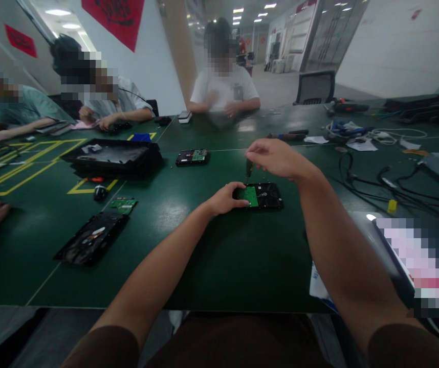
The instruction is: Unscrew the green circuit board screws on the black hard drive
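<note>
A black hard drive [271, 196] with a green circuit board [250, 196] on its upper face lies flat in front of me. My left hand [229, 198] grips its left end, thumb on the near edge and fingers at the far edge. Above the board, my right hand [271, 157] pinches the top of a small dark screwdriver [249, 167], which stands upright. The screwdriver's tip comes down near the drive's far edge; I cannot tell whether it touches a screw. A few tiny bits, perhaps screws, lie just beyond the drive.
Another hard drive [192, 157] lies farther off. Left are a black tray [114, 156], a loose green board [124, 205] and an opened drive [91, 237]. Black cables [373, 179] and a screen device [415, 260] are at right. Co-workers sit across and to the left.
</note>
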A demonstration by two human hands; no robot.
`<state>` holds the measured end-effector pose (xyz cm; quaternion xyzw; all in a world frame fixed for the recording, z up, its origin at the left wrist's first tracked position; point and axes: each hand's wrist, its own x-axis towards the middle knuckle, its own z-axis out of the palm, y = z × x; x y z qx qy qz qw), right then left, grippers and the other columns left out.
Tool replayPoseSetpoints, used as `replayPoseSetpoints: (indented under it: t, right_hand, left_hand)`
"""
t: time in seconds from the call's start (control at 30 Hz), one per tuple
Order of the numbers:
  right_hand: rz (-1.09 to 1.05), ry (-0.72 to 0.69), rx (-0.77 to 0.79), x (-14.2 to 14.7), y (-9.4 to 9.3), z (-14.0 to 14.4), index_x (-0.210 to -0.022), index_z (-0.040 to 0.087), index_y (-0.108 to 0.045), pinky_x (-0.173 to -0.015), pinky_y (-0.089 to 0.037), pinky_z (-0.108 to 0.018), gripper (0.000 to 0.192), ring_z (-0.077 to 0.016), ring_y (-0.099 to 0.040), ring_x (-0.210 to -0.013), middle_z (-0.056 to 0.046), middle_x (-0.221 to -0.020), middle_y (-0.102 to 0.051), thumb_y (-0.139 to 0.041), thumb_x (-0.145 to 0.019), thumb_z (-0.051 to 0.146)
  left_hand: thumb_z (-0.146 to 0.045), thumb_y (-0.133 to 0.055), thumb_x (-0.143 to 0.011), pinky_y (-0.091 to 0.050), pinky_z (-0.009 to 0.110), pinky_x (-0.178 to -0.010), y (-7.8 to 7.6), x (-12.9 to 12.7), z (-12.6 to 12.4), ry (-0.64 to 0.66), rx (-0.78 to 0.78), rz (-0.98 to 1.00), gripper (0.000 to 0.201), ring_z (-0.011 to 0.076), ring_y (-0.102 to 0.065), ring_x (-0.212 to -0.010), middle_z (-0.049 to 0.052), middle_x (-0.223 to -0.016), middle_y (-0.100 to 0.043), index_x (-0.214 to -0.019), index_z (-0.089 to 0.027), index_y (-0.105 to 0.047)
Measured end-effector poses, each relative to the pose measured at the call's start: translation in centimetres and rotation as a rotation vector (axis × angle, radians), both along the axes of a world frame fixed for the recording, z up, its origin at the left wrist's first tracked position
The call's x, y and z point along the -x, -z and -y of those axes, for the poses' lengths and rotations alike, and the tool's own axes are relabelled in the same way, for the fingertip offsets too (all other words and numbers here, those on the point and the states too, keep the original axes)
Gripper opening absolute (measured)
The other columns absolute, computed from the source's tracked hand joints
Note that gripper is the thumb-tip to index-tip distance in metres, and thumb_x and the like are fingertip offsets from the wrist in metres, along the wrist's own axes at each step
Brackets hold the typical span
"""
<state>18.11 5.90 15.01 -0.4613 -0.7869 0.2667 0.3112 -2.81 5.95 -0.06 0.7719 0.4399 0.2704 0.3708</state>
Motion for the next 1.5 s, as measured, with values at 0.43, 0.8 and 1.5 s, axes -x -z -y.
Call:
replayPoseSetpoints:
  t: [0.43, 0.8, 1.5]
  right_hand:
    - [-0.093, -0.062, 0.164, 0.37, 0.04, 0.06, -0.110, 0.020, -0.071, -0.063, -0.057, -0.028, 0.019, -0.0161, -0.070, -0.067, -0.004, -0.076, -0.074, -0.055, -0.100, 0.023]
    - [-0.012, 0.006, 0.013, 0.25, 0.04, 0.17, -0.091, 0.021, -0.071, -0.054, -0.048, -0.028, 0.011, -0.0132, -0.064, -0.061, -0.006, -0.092, -0.077, -0.069, -0.093, 0.031]
    - [-0.122, -0.032, 0.154, 0.45, 0.29, -0.04, -0.094, 0.019, -0.068, -0.052, -0.053, -0.027, 0.016, -0.0144, -0.070, -0.061, -0.008, -0.093, -0.078, -0.057, -0.099, 0.029]
  left_hand:
    - [-0.043, -0.084, -0.076, -0.046, 0.048, -0.108, -0.12, -0.03, 0.01, 0.007, 0.004, -0.021, 0.071, 0.0297, -0.059, -0.122, 0.012, -0.137, -0.061, -0.138, -0.020, -0.058]
    - [-0.040, -0.083, -0.077, -0.046, 0.049, -0.105, -0.53, -0.08, 0.32, 0.014, -0.017, -0.012, 0.066, 0.0302, -0.059, -0.116, 0.013, -0.131, -0.063, -0.135, -0.019, -0.060]
    - [-0.041, -0.084, -0.077, -0.046, 0.047, -0.106, -0.44, -0.10, 0.25, 0.012, 0.006, -0.009, 0.069, 0.0292, -0.060, -0.117, 0.011, -0.129, -0.063, -0.137, -0.019, -0.058]
